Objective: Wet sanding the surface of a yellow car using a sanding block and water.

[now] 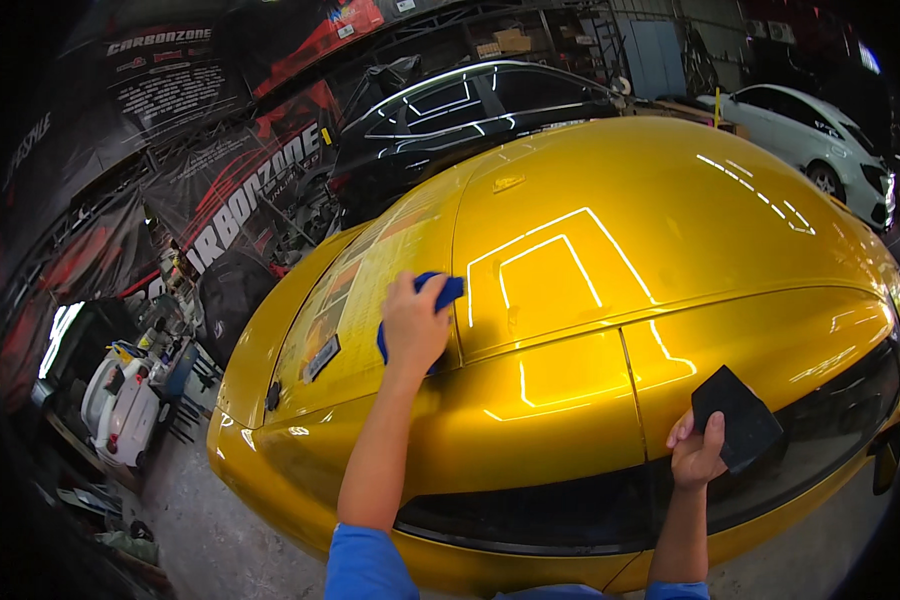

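Note:
The golden-yellow car [550,360] fills the middle, its glossy body reflecting bright square light lines. My left hand [416,325] is closed around a blue cloth [450,291] and presses it on the body beside a lengthwise seam; the cloth's folds show on both sides of the hand. To the right, my right hand [697,450] grips a flat black squarish piece [735,418] by its edge, above the dark side windows. Left of my left hand, a small grey rectangular piece [322,358] lies on the yellow-filmed rear window [365,270].
Behind stands a black car [470,105], with a white car [805,125] at the far right. Dark printed banners [170,90] cover the left wall. A small white car-shaped body [122,412] and cluttered stands sit on the concrete floor [205,520] at left.

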{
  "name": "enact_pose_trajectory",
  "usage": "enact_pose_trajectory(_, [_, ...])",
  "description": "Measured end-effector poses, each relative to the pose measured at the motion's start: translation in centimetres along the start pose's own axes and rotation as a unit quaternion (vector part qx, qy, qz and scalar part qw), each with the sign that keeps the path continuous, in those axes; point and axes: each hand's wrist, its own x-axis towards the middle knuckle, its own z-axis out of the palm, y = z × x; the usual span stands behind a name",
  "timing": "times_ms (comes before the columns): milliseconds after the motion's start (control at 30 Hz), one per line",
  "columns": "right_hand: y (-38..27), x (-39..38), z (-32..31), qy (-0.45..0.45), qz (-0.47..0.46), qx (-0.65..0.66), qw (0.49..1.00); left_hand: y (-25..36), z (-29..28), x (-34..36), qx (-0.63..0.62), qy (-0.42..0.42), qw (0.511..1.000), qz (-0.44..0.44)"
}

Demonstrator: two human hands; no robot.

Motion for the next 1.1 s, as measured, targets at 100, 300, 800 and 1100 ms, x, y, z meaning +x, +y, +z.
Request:
enact_pose_trajectory(100, [-0.5,0.3,-0.3,0.007,0.009,0.018,1.0,4.0,0.9,1.9,-0.029,-0.075,0.993,0.089])
enact_pose_trajectory(300, [-0.7,-0.1,1.0,0.025,0.044,0.023,0.998,4.5,1.9,1.4,-0.013,-0.166,0.981,0.097])
enact_pose_trajectory(800, [-1.0,0.8,-0.2,-0.082,0.061,0.035,0.994,-8.2,-7.1,-2.0,-0.075,-0.319,0.945,-0.015])
enact_pose_trajectory(1100, [-2.5,-2.2,1.5,-0.184,-0.209,-0.485,0.829,4.9,-12.0,-11.8,-0.37,-0.282,0.882,-0.077])
